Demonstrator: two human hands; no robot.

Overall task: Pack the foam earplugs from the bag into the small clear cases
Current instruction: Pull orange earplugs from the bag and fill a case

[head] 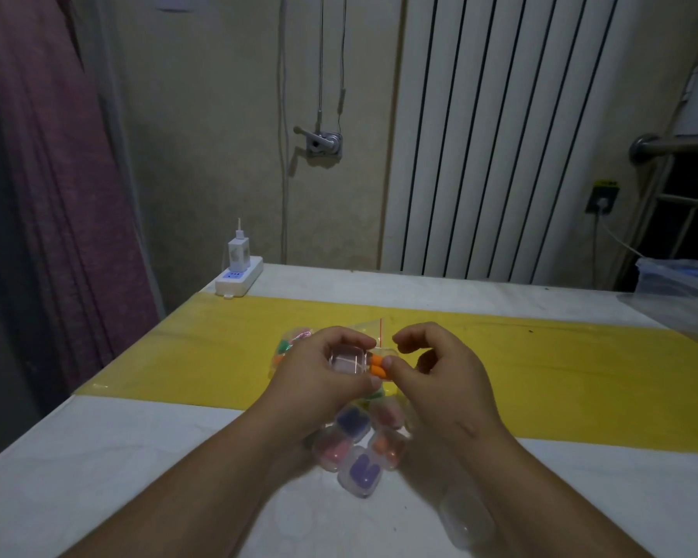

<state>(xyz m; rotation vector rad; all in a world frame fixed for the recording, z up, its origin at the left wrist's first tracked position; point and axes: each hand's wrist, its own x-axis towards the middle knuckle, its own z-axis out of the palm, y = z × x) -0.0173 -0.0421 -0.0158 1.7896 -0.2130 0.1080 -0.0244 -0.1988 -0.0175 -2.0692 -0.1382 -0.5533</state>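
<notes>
My left hand [323,376] grips a small clear case [345,358] above the table, its open side facing right. Two orange foam earplugs [377,365] sit at the case's mouth, and my right hand [436,368] pinches them with thumb and fingertip. Behind the hands lies the clear zip bag [369,326] with several coloured earplugs [285,348] showing at its left. Below my hands stand several closed clear cases [359,449] holding purple, pink and orange earplugs.
A yellow strip [561,364] crosses the white table [117,469]. A white power strip with a charger [238,271] sits at the back left corner. A clear plastic bag or bin [677,292] is at the right edge. Empty clear cases [466,517] lie under my right forearm.
</notes>
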